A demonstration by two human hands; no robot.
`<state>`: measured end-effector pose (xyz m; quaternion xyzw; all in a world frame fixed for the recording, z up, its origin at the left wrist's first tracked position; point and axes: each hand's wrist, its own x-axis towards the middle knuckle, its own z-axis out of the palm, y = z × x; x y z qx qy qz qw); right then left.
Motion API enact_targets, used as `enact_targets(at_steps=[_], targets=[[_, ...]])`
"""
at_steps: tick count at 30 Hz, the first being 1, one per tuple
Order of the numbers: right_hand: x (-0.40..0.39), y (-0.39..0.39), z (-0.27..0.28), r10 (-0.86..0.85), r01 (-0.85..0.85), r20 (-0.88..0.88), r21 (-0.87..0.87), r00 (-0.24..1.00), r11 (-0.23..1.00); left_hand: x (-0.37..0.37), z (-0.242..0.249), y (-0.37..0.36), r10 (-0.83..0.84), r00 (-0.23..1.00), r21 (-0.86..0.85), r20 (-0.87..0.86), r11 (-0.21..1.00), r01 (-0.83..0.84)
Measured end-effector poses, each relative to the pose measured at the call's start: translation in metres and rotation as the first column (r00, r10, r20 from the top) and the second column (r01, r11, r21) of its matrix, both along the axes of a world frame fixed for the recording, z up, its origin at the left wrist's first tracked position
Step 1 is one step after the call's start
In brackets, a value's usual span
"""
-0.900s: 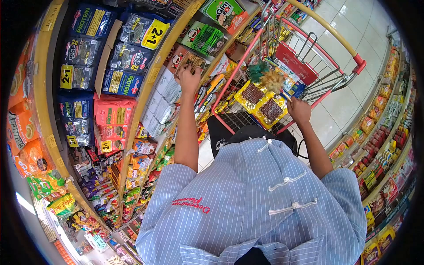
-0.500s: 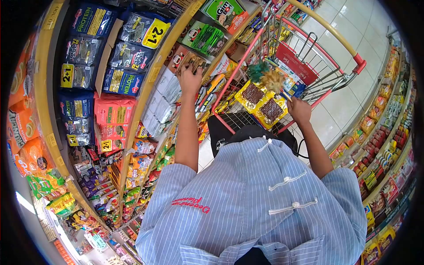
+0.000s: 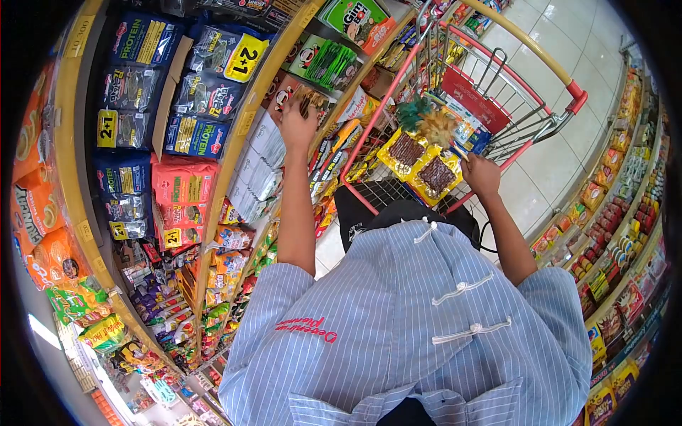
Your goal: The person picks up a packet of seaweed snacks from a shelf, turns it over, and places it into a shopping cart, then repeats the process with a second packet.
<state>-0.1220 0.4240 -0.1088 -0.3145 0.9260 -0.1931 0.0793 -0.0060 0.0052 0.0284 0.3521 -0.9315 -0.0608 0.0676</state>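
Note:
My left hand (image 3: 296,126) reaches onto the shelf, its fingers touching a row of brown packets (image 3: 312,101) in an open box. Just beyond it stands a box of green packets (image 3: 332,64). My right hand (image 3: 482,175) is closed round the thin handle of a feather duster (image 3: 436,128), whose green and tan feathers lie over the shopping cart (image 3: 526,145). Two yellow packs with dark contents (image 3: 435,176) lie in the cart below the duster.
Blue seaweed packs (image 3: 130,89) and pink packs (image 3: 185,186) fill the shelf at the left. Another shelf (image 3: 604,213) of snacks curves along the right. Pale floor tiles (image 3: 561,153) show beyond the cart.
My left hand has shifted slightly left and towards me, and its fingers have moved on the brown packets. My right hand and the duster have hardly moved.

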Motion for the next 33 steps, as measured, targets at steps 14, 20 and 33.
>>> enact_targets(at_steps=[14,20,33], targets=[[0.0,0.001,-0.008,0.009,-0.008,-0.029,0.001,1.0,1.0,-0.007,-0.048,0.002,0.037,0.998,-0.148,0.04,0.988,-0.031],[0.0,-0.002,0.001,-0.002,0.001,0.03,0.032,1.0,1.0,-0.007,-0.039,-0.001,-0.013,0.998,-0.093,0.057,0.995,0.018],[0.0,0.005,0.0,-0.021,0.018,-0.018,-0.148,1.0,0.989,0.004,-0.029,0.061,-0.147,0.953,-0.212,-0.265,0.973,0.091]])
